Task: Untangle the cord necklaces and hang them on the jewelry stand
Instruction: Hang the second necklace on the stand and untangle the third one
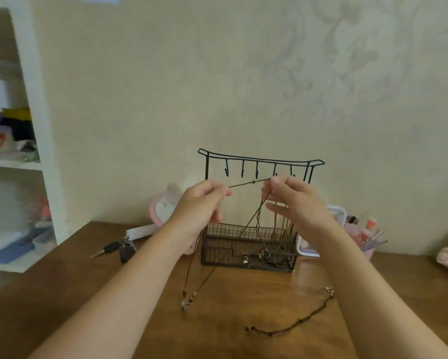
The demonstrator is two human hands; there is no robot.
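A black wire jewelry stand (pixel 259 161) with several hooks and a mesh basket base stands on the wooden table against the wall. Both hands are raised in front of its hooks. My left hand (pixel 202 200) and my right hand (pixel 290 200) each pinch one end of a brown cord necklace (pixel 248 183), stretched taut between them; its loop hangs down to a pendant (pixel 185 304) near the table. Several cords hang behind my right hand into the basket. Another beaded cord necklace (pixel 295 323) lies on the table at the front right.
Car keys (pixel 119 250) lie left of the stand, with a pink item (pixel 163 208) behind my left hand. A white tray (pixel 308 244) and a pink pen cup (pixel 365 237) sit at the right. A white shelf unit (pixel 31 151) stands at far left.
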